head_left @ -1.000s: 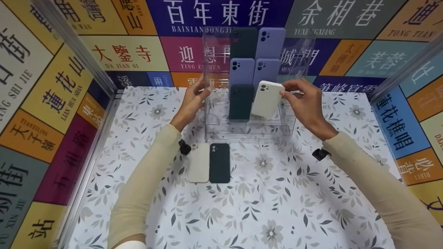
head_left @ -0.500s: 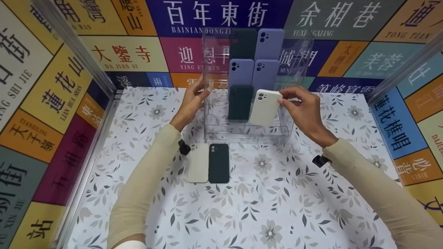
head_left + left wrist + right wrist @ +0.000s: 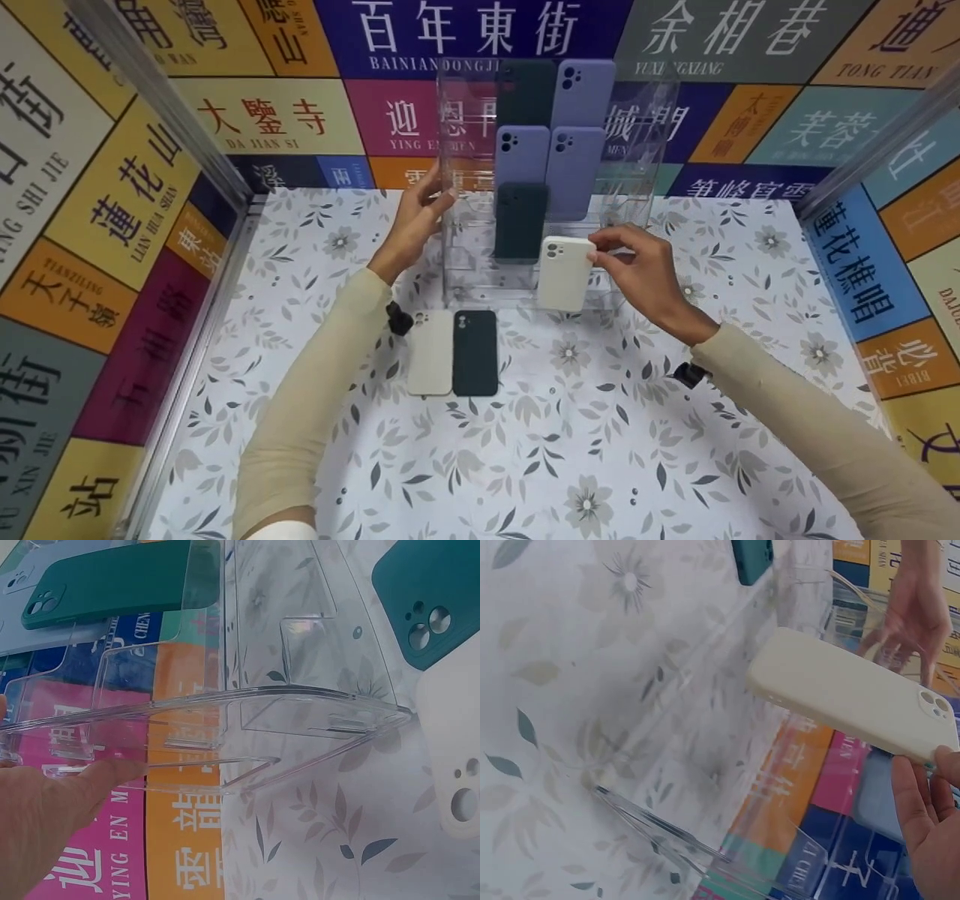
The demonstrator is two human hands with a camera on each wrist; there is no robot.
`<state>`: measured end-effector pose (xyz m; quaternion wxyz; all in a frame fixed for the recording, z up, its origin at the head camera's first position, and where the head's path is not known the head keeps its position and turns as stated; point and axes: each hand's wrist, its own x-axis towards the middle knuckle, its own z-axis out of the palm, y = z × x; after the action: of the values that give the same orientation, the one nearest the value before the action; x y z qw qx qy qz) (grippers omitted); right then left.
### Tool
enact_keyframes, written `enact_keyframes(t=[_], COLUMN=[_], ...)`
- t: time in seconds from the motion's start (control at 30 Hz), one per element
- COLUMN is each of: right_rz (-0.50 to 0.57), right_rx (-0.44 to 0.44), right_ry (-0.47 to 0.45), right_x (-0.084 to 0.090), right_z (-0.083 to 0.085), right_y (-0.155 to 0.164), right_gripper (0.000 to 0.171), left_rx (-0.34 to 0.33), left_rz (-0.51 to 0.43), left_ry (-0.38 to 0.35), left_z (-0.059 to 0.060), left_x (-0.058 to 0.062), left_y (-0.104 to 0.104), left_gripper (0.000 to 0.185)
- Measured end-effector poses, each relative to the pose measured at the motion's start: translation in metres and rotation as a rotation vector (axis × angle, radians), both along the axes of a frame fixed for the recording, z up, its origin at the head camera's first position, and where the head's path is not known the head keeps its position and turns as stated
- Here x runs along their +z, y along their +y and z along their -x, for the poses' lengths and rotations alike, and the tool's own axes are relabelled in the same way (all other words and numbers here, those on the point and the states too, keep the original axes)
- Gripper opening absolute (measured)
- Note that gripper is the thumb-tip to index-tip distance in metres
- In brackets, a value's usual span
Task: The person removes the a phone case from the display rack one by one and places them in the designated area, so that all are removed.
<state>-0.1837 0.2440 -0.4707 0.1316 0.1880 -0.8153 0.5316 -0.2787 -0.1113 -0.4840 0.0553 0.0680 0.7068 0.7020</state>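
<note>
Pinched at its upper right edge, the cream phone case [image 3: 564, 274] hangs from the thumb and fingertips of the right hand [image 3: 637, 274]. That grip is narrow, closed on the case alone, whose camera cutouts sit at the upper left. The case is at the lower right front of the clear acrylic display stand [image 3: 469, 270]; whether it touches the plastic, I cannot tell. On the opposite side, the left hand [image 3: 415, 217] holds the stand's left edge between thumb and fingers, some fingertips hidden in the head view.

5 more cases lean in the stand. At the top, an upper dark green case [image 3: 525, 94] stands beside a top lavender case [image 3: 583, 94]. Below come 2 others side by side, a left lavender case [image 3: 523, 161] and a right lavender case [image 3: 576, 172]. Lowest, at left, is a lower dark green case [image 3: 520, 221].

Near the stand's front, a flat cream case [image 3: 431, 352] and a flat dark green case [image 3: 475, 352] lie just beside each other on the leaf-and-flower tablecloth [image 3: 540, 457]. Each beige sleeve [image 3: 289, 420] has a black wrist device [image 3: 400, 319] near its cuff. Colourful Chinese sign panels [image 3: 480, 26] cover the walls on 3 sides.
</note>
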Motion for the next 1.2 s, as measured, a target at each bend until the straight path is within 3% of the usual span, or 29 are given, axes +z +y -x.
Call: enact_keyframes(t=[0.27, 0.7, 1.2], right_rz=[-0.009, -0.026, 0.002], right_rx=[0.006, 0.02, 0.017], right_ry=[-0.092, -0.19, -0.34], right_x=[-0.021, -0.039, -0.066], right_z=[-0.01, -0.021, -0.022], right_y=[0.0, -0.004, -0.016], right_gripper=[0.02, 0.021, 0.018], left_rx=[-0.004, -0.009, -0.002], left_rz=[-0.001, -0.005, -0.014], left_ry=[0.016, 0.03, 0.017], left_z=[0.0, 0.0, -0.001], left_x=[0.0, -0.001, -0.002], left_y=[0.0, -0.001, -0.001], left_gripper=[0.07, 0.069, 0.069])
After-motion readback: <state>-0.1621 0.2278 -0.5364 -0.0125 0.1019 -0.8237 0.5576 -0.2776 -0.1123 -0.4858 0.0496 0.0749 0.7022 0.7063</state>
